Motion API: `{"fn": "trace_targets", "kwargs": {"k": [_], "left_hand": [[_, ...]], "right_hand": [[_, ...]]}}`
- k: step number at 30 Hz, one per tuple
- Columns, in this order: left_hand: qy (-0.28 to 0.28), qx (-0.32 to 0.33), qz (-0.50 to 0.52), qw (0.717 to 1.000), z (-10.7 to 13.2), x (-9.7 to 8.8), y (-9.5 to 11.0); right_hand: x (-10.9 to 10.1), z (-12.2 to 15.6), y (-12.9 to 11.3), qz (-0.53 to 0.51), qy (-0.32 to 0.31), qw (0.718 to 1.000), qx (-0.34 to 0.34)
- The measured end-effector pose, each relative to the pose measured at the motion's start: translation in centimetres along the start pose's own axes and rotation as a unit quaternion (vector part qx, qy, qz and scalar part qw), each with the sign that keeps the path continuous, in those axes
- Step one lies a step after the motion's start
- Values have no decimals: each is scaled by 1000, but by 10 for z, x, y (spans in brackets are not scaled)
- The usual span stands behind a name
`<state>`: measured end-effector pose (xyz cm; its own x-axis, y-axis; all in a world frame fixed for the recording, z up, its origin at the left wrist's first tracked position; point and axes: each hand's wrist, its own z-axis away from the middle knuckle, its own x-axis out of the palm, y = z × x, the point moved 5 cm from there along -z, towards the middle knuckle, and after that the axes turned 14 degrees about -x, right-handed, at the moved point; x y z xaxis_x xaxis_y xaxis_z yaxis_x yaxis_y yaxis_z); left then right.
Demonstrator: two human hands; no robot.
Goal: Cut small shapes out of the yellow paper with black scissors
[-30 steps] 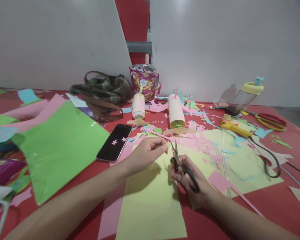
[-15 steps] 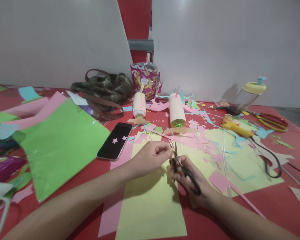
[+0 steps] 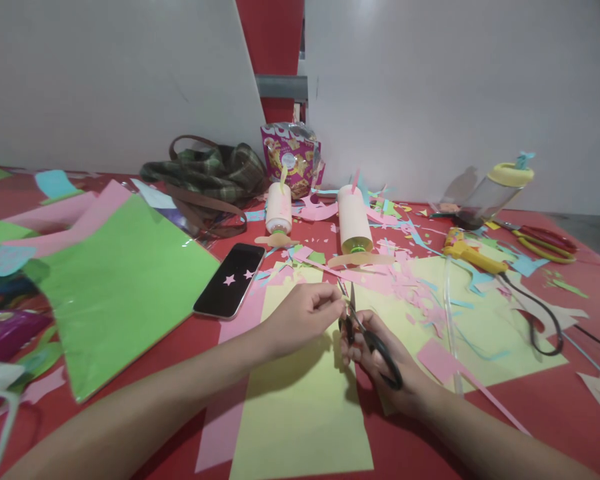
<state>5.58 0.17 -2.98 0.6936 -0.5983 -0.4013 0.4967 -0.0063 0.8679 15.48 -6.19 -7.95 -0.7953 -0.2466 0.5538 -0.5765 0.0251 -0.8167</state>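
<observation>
My right hand is closed around the black handles of a pair of scissors, whose blades point up and away, slightly parted. Close beside the blades, my left hand pinches a tiny piece of paper that looks yellowish; most of it is hidden by the fingers. Both hands are above a yellow paper sheet, which overlaps a pink sheet. A phone lies left of my left hand, with pink paper stars on its dark screen.
Two paper-wrapped cylinders stand behind my hands among paper scraps. A yellow glue gun, red-handled scissors and a clear bottle are at right. Green paper covers the left. Behind are a plaid bag and snack pouch.
Almost nothing differs. Both hands keep the same place and grip, and the scissors' blades show only a very slight shift; the view has moved a little.
</observation>
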Motion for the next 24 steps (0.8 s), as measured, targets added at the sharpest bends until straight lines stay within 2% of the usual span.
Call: {"fn": "trace_targets", "kwargs": {"k": [13,18,20,24], "left_hand": [[15,14,-1,1000,1,-2,1],[19,6,-10,1000,1,-2,0],[-2,-3,-28,1000,1,2,0],[-92,-7,-43,995,3,14,-1]], "right_hand": [[2,-1,-3,-2,5,1000,-10],[-2,-2,-2,-11,41,999,-27],[-6,-2,-3,2,67,997,-46],[-11,-2,-4,14,103,993,-63]]}}
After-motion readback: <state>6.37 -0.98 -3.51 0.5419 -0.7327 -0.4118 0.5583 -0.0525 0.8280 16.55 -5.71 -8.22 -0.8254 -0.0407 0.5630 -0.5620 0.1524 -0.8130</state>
